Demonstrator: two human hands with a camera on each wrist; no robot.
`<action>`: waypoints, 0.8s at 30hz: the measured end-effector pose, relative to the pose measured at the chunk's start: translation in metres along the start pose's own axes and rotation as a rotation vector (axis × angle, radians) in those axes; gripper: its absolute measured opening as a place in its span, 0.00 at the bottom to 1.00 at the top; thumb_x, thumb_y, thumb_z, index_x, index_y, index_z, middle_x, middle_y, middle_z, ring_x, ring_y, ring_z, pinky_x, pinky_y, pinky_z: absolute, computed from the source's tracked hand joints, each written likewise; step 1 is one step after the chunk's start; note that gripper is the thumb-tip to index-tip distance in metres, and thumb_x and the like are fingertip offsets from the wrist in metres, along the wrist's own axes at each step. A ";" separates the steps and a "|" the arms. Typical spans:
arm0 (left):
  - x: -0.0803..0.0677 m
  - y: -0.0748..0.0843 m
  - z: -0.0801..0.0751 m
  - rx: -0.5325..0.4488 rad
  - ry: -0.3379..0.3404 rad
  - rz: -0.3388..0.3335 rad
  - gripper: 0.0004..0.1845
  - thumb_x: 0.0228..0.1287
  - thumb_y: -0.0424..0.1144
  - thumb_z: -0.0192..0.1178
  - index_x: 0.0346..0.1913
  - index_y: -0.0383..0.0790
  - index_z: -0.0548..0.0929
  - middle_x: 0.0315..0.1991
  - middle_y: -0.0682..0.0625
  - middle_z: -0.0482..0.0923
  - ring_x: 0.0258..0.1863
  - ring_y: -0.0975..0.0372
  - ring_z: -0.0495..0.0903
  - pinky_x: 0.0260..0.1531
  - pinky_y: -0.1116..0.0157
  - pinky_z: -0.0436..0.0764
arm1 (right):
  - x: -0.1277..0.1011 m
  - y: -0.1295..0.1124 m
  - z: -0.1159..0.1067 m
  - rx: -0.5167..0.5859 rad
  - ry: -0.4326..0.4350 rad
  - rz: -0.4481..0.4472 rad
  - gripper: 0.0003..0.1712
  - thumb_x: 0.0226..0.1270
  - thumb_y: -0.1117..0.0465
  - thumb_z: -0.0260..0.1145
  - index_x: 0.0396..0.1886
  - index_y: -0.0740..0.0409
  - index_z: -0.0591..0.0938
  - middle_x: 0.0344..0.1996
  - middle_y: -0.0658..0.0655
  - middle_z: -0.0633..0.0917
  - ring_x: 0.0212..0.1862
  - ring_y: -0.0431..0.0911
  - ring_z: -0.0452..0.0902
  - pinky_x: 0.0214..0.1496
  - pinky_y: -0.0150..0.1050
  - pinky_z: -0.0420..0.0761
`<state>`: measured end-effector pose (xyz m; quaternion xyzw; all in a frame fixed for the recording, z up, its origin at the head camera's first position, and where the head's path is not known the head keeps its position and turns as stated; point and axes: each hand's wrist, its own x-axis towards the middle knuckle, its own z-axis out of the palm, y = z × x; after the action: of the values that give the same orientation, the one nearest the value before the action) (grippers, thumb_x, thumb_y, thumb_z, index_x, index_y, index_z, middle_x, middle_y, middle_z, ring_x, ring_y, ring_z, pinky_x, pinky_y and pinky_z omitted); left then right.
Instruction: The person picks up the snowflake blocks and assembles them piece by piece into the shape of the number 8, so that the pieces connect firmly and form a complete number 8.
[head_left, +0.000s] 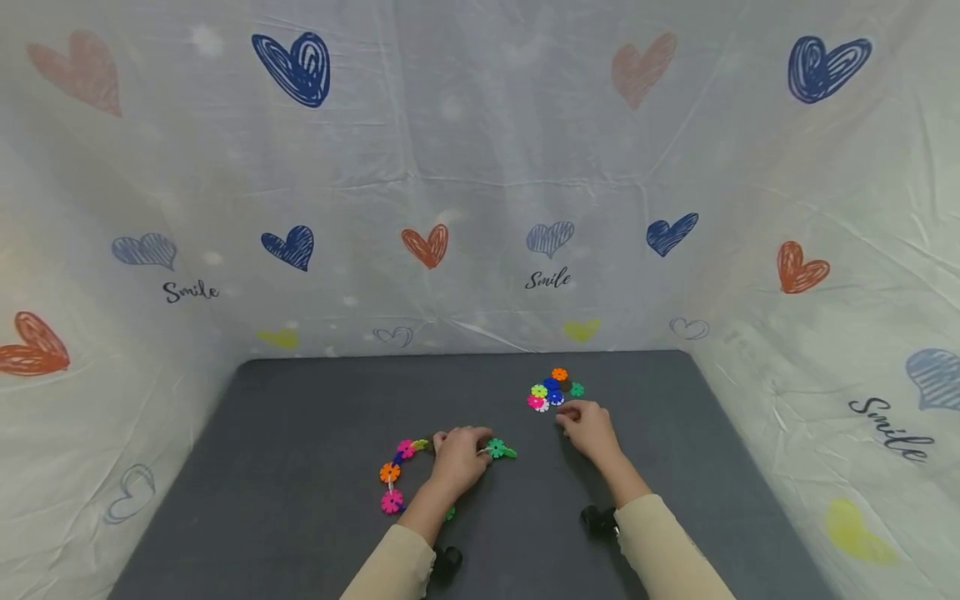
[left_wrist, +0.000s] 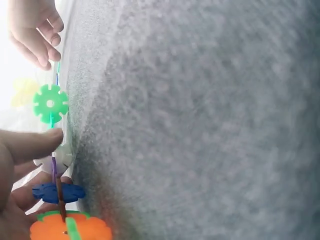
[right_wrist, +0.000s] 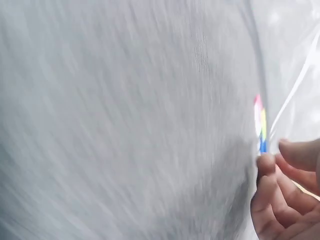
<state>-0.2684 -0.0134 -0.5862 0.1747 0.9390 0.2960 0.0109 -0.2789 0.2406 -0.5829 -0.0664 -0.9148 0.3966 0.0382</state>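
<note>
A curved chain of joined snowflake discs (head_left: 391, 473) lies on the dark grey table (head_left: 300, 433), with pink, orange and green pieces. My left hand (head_left: 461, 454) grips the chain near its green end disc (head_left: 496, 448). In the left wrist view my fingers (left_wrist: 30, 146) hold it beside a white disc (left_wrist: 62, 156), with a green disc (left_wrist: 50, 103), a blue disc (left_wrist: 52, 192) and an orange disc (left_wrist: 70, 230) along it. My right hand (head_left: 585, 423) reaches with loosely curled fingers to a small pile of loose discs (head_left: 553, 390). Nothing shows between its fingers (right_wrist: 280, 190).
White plastic sheeting printed with hearts and "Smile" (head_left: 547, 279) walls the table at the back and both sides. Black wrist camera mounts (head_left: 600, 521) sit on both beige sleeves. The right wrist view is blurred.
</note>
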 end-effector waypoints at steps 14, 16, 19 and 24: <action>0.005 0.009 0.002 0.093 -0.088 0.139 0.12 0.65 0.44 0.69 0.51 0.54 0.89 0.56 0.52 0.83 0.55 0.53 0.77 0.52 0.48 0.74 | 0.031 0.007 -0.007 -0.417 -0.054 0.158 0.28 0.77 0.49 0.60 0.73 0.50 0.73 0.62 0.70 0.79 0.53 0.68 0.80 0.48 0.63 0.80; 0.006 0.009 0.001 0.098 -0.081 0.141 0.10 0.65 0.43 0.69 0.48 0.55 0.91 0.54 0.52 0.84 0.53 0.54 0.78 0.52 0.48 0.75 | 0.026 0.005 -0.007 -0.437 -0.007 0.154 0.26 0.75 0.50 0.63 0.68 0.53 0.78 0.54 0.69 0.82 0.49 0.66 0.82 0.48 0.62 0.81; 0.005 0.008 0.002 0.100 -0.069 0.153 0.07 0.64 0.41 0.69 0.44 0.55 0.91 0.52 0.52 0.85 0.52 0.54 0.80 0.52 0.48 0.76 | 0.020 0.006 -0.007 -0.432 0.070 0.125 0.23 0.71 0.50 0.68 0.59 0.57 0.85 0.43 0.65 0.84 0.42 0.63 0.83 0.44 0.61 0.82; 0.004 0.007 0.002 0.104 -0.034 0.172 0.06 0.64 0.39 0.70 0.40 0.55 0.92 0.48 0.53 0.86 0.51 0.54 0.82 0.54 0.51 0.79 | 0.019 0.013 -0.006 -0.366 0.140 0.082 0.27 0.67 0.48 0.71 0.59 0.59 0.84 0.44 0.66 0.82 0.43 0.63 0.82 0.46 0.62 0.81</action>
<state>-0.2696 -0.0059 -0.5841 0.2600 0.9343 0.2436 -0.0075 -0.2961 0.2561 -0.5880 -0.1367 -0.9632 0.2195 0.0728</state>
